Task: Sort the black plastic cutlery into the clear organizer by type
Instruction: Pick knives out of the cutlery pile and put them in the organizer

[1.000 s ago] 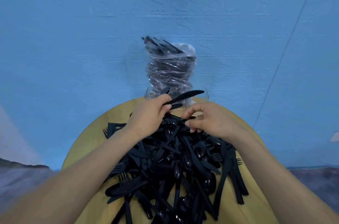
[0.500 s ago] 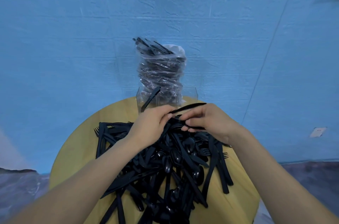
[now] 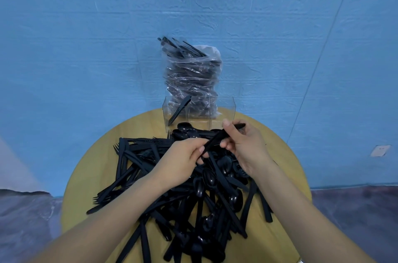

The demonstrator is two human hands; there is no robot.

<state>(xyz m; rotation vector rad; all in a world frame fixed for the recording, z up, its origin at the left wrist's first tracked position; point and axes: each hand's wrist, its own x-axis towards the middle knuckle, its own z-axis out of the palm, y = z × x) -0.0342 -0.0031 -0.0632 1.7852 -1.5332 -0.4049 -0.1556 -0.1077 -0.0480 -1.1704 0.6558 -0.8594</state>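
My left hand (image 3: 183, 160) had passed the knife (image 3: 224, 136) to my right hand (image 3: 243, 146); both pinched it, organizer (image 3: 224, 110) at twelve o'clock, ready to drop in

I see the round table (image 3: 90, 176) before me with the cutlery pile (image 3: 193, 194) heaped across its middle. The organizer (image 3: 224, 112) stands at the table's far edge, one piece (image 3: 179, 110) leaning in its left compartment. Behind the organizer stands a bag of cutlery (image 3: 191, 77), the wall (image 3: 86, 47) behind it.
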